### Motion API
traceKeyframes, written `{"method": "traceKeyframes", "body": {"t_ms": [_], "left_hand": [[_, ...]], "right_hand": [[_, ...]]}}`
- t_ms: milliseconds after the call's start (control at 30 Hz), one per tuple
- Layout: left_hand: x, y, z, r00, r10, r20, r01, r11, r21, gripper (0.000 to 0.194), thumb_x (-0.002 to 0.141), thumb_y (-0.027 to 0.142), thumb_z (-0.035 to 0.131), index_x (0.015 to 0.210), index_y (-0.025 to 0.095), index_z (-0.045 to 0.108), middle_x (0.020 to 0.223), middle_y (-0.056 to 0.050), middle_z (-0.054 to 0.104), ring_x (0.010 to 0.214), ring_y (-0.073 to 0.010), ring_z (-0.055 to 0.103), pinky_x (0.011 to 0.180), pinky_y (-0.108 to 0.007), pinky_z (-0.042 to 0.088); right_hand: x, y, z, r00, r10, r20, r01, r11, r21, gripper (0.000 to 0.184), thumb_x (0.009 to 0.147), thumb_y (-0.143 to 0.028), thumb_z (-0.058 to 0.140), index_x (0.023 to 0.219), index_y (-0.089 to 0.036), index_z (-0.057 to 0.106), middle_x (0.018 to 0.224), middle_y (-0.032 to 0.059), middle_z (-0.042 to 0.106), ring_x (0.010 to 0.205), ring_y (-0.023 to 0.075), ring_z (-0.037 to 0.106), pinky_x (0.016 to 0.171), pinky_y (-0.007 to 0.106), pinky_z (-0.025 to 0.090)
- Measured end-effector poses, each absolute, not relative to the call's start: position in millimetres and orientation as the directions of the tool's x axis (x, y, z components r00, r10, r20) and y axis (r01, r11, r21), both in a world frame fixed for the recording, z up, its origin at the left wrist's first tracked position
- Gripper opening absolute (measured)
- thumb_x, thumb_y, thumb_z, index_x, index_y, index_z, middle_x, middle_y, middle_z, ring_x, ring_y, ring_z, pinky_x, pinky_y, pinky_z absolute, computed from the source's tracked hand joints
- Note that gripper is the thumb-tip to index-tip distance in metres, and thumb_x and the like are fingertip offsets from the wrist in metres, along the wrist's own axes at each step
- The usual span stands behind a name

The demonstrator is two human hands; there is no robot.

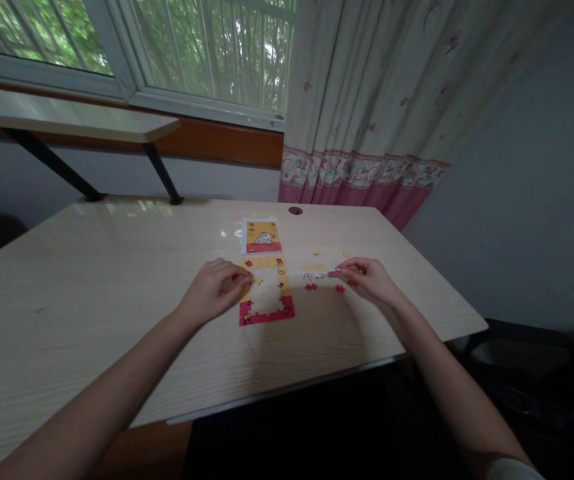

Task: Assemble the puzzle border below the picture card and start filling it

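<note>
A jigsaw border (pixel 267 319), yellow above and red below, lies on the table with its middle mostly unfilled. My left hand (pixel 214 290) is at its left side, thumb and forefinger pinched together over the edge; whether a piece is between them is too small to tell. My right hand (pixel 371 277) pinches a pink and white puzzle piece (pixel 335 272) among the loose pieces to the right of the border. Red puzzle pieces (pixel 311 287) lie near it, with several yellow and white ones. Just behind the border is a picture card (pixel 263 237) showing a white animal on yellow and red.
The pale wooden table (pixel 117 280) has a round cable hole (pixel 295 211) near its back edge. A raised shelf (pixel 67 117) on dark legs stands at the back left. Behind are a window and a floral curtain (pixel 361 167). A dark chair (pixel 521 373) stands at the right.
</note>
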State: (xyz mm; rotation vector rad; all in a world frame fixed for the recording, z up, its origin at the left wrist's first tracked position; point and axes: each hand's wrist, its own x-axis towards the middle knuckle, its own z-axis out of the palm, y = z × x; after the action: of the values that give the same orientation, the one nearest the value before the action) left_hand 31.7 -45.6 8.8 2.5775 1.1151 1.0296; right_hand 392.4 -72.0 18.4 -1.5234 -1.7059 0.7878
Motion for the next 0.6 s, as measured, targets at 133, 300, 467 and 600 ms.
{"method": "traceKeyframes", "body": {"t_ms": [133, 300, 467, 600], "left_hand": [[29, -44, 5, 0.483, 0.691, 0.538, 0.604, -0.708, 0.367, 0.023, 0.087, 0.037, 0.051, 0.084, 0.020, 0.067, 0.080, -0.006, 0.071, 0.074, -0.0206, 0.061, 0.071, -0.037, 0.047], [27, -43, 4, 0.487, 0.688, 0.538, 0.611, -0.709, 0.354, 0.024, 0.087, 0.038, 0.051, 0.084, 0.020, 0.067, 0.078, -0.006, 0.070, 0.073, -0.0205, 0.061, 0.070, -0.036, 0.045], [27, -43, 4, 0.497, 0.684, 0.534, 0.613, -0.712, 0.342, 0.026, 0.088, 0.039, 0.051, 0.083, 0.020, 0.067, 0.075, -0.005, 0.070, 0.071, -0.0197, 0.061, 0.068, -0.035, 0.045], [26, -42, 3, 0.510, 0.680, 0.526, 0.619, -0.715, 0.324, 0.025, 0.088, 0.038, 0.050, 0.085, 0.020, 0.067, 0.078, -0.005, 0.070, 0.073, -0.0198, 0.061, 0.070, -0.035, 0.045]], "right_hand": [[393, -88, 3, -0.077, 0.995, 0.069, 0.595, 0.102, -0.797, 0.021, 0.077, -0.030, 0.061, 0.089, -0.014, 0.069, 0.072, 0.0040, 0.068, 0.059, 0.0119, 0.056, 0.055, 0.025, 0.043], [377, -100, -1, -0.124, 0.980, 0.158, 0.756, 0.196, -0.625, 0.014, 0.080, -0.020, 0.058, 0.087, -0.019, 0.071, 0.079, 0.0042, 0.070, 0.069, 0.0149, 0.059, 0.066, 0.028, 0.045], [372, -97, 2, -0.182, 0.956, 0.228, 0.839, 0.272, -0.472, 0.014, 0.081, -0.018, 0.059, 0.086, -0.021, 0.071, 0.085, 0.0055, 0.071, 0.082, 0.0188, 0.061, 0.076, 0.033, 0.045], [378, -94, 11, -0.145, 0.955, 0.260, 0.846, 0.256, -0.467, 0.015, 0.082, -0.019, 0.058, 0.088, -0.020, 0.072, 0.083, 0.0053, 0.071, 0.081, 0.0186, 0.062, 0.075, 0.032, 0.045]]}}
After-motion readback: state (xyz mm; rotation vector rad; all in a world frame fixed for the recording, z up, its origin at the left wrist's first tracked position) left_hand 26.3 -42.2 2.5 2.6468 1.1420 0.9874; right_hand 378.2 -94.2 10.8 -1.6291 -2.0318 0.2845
